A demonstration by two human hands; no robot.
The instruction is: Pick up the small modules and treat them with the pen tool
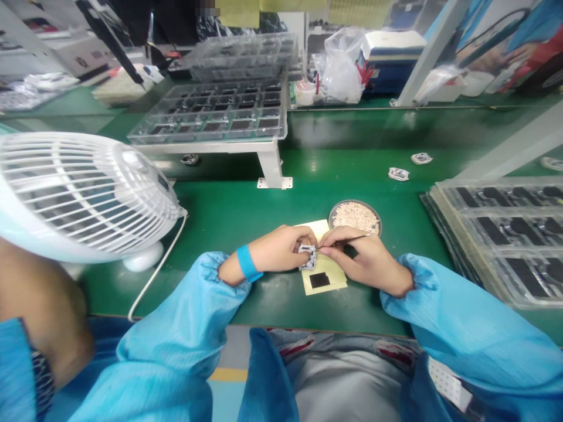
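Note:
A small white-and-grey part (308, 258) is held in my left hand (285, 247), whose fingers wrap its left and upper side. My right hand (363, 261) pinches a thin dark tool (354, 238), with the tool's tip at the right side of the part. Beneath both hands lies a pale yellow sheet (336, 282), which bears a black rectangular piece (319, 279) near its lower edge. Just behind my right hand sits a round dish (380, 221) full of small beige pieces.
A white fan (88, 193) stands at the left, its cord running along the table (211, 205). Clear trays (211, 114) rest on a raised shelf behind; more trays (510, 234) are stacked at the right. Small white parts (398, 174) lie at the back right. Another person's arm (39, 305) is at the far left.

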